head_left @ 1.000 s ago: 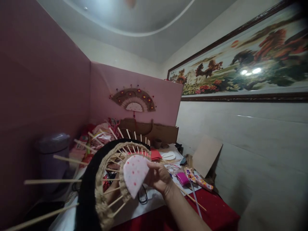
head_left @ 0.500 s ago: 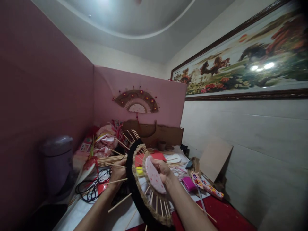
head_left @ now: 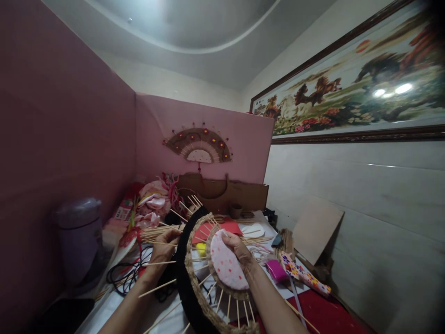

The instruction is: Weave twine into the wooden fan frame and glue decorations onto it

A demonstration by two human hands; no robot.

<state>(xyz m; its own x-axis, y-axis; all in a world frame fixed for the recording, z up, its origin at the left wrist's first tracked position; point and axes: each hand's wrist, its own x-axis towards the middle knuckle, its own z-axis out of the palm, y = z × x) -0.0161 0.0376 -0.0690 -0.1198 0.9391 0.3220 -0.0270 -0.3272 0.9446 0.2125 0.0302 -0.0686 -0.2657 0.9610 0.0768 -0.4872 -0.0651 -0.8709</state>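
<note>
A fan-shaped frame of thin wooden sticks with a black outer band [head_left: 187, 273], braided twine arcs and a white half-round panel with pink dots [head_left: 227, 262] is held tilted over the table. My right hand [head_left: 238, 248] grips the dotted panel, thumb on its face, fingers behind it. At the fan's left side my left hand [head_left: 166, 248] has its fingers bent around the sticks by the black band; the band hides some fingertips. A finished fan [head_left: 200, 144] with flowers hangs on the pink board ahead.
Black cord [head_left: 121, 278] lies left, near a lidded purple container [head_left: 79, 246]. Pink cloth [head_left: 153, 199] is piled behind. To the right are a magenta packet [head_left: 276, 270], a floral-patterned item [head_left: 306, 273] and a leaning board [head_left: 316, 227].
The held fan has turned so its dotted panel faces me more, and its black band has shifted slightly left. My left hand has moved a little left. The camera view has shifted slightly.
</note>
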